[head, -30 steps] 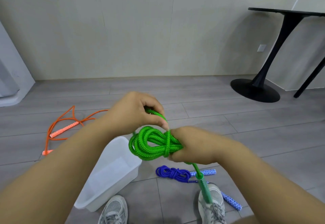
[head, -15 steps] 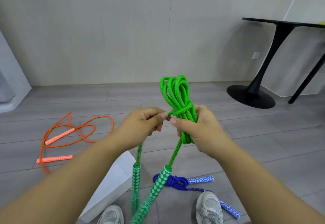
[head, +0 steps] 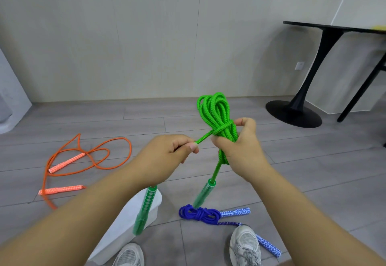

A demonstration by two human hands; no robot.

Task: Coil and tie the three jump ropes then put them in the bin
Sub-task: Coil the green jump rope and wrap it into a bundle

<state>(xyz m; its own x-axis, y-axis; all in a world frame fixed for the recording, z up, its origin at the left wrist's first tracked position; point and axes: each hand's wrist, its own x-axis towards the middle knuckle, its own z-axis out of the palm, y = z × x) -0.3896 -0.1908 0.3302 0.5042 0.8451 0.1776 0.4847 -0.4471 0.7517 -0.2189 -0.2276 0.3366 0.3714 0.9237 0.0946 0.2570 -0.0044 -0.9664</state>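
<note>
The green rope is held upright as a coil above the floor, gripped by the right hand; one strand is pinched by the left hand; the white bin stands below; the blue rope lies coiled beside it.

Sparse indoor room, grey plank floor, black pedestal table

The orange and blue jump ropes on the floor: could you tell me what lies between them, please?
The white bin stands between the orange jump rope and the coiled blue jump rope, as the head view shows.
</note>
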